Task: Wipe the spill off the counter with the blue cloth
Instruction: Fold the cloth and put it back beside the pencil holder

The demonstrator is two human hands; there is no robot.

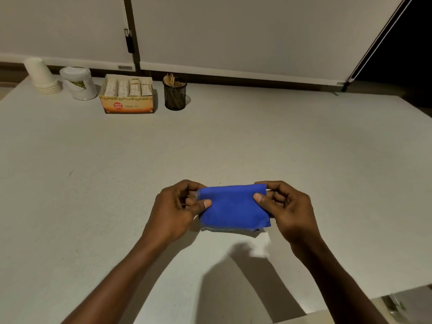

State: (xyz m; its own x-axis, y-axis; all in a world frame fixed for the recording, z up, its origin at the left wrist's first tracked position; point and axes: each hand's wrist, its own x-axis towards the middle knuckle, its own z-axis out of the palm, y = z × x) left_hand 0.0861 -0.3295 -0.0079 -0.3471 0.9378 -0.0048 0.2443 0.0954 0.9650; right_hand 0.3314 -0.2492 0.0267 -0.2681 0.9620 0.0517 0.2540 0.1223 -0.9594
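Note:
A folded blue cloth (232,208) is held just above the pale counter (257,141), near its front edge. My left hand (177,211) pinches the cloth's left edge between thumb and fingers. My right hand (286,209) pinches its right edge the same way. A white patch of spill (260,246) lies on the counter just below and right of the cloth, close to my right wrist. The cloth's lower edge hangs a little above the spill and does not touch it.
Along the back left stand a stack of paper cups (43,77), a lidded white container (78,83), an open tea box (127,94) and a black mesh cup of wooden stirrers (174,93). The counter's front edge (350,298) runs at lower right.

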